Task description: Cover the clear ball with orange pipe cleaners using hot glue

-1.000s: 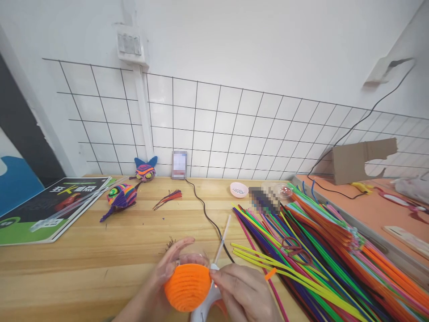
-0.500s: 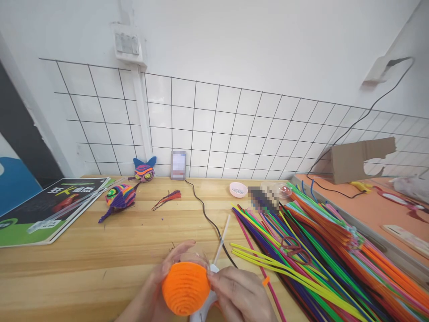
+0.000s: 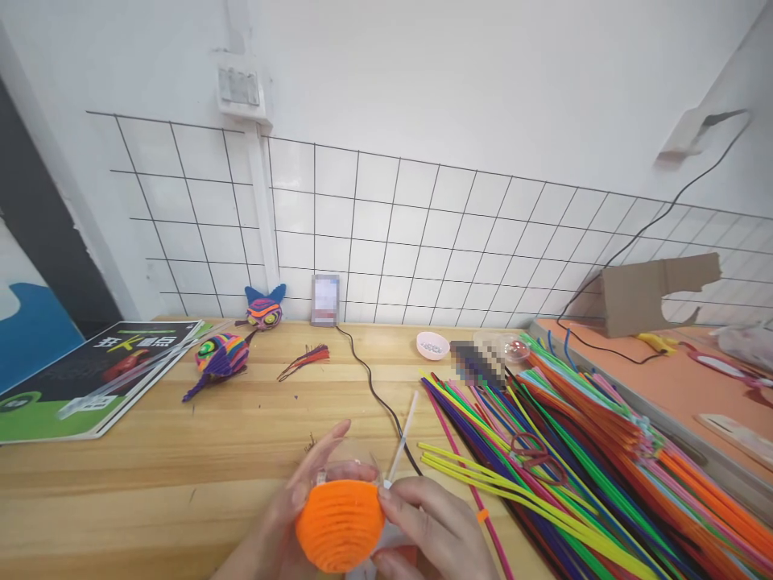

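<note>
A clear plastic ball, its lower part coiled round with fuzzy orange pipe cleaner (image 3: 341, 528), is held low in the middle. My left hand (image 3: 295, 495) cups the ball from the left and behind, fingers curved round its clear top. At the right edge of the orange coil, the thumb and forefinger of my right hand (image 3: 431, 524) pinch the pipe cleaner. A short orange end shows beyond that hand. Beneath the ball is a white glue gun (image 3: 392, 538), mostly hidden, with a glue stick (image 3: 403, 435) rising from it.
Coloured pipe cleaners (image 3: 561, 459) spread over the right side, with red-handled scissors (image 3: 537, 459) on them. Behind are a pink bowl (image 3: 433, 346) and a phone (image 3: 324, 300). Two striped fish-like crafts (image 3: 222, 357) and a magazine (image 3: 78, 387) are at left. A black cord (image 3: 371, 383) crosses the table.
The view has shifted slightly. The ball has tilted a little, and the fingers of my left hand have shifted behind its clear top. My right hand stays at the rim.
</note>
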Motion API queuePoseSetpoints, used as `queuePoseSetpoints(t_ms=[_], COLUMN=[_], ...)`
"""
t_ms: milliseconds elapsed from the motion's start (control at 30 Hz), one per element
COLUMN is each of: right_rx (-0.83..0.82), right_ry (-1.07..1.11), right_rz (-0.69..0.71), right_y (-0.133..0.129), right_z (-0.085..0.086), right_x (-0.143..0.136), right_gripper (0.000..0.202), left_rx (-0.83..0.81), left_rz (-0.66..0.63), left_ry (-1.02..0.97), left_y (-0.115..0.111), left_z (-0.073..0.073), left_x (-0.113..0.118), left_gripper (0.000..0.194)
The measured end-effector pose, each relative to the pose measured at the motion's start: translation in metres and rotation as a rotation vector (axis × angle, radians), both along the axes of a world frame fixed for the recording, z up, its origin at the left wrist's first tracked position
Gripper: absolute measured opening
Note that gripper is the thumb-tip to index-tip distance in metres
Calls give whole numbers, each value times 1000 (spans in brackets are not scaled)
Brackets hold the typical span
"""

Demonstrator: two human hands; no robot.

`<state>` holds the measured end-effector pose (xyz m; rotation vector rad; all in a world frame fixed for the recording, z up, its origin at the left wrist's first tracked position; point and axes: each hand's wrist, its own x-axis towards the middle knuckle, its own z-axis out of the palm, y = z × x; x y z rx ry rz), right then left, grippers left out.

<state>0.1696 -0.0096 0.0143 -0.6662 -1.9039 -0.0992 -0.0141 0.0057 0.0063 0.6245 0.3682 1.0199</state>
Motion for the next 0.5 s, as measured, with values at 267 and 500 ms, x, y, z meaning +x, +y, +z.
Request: queuePoseSetpoints(t_ms=[267, 500], right_rx=[-102, -160], right_ry=[62, 36], right_rz=[-125, -67], right_y=[-4, 0], right_z=[-27, -36], right_x=[-5, 3], right_gripper=[40, 44], left_rx=[56, 90], left_rz=[101, 215], left_ry=[47, 80], left_y=[1, -8], left_z=[-10, -4], left_x=[6, 15], left_gripper=[61, 57])
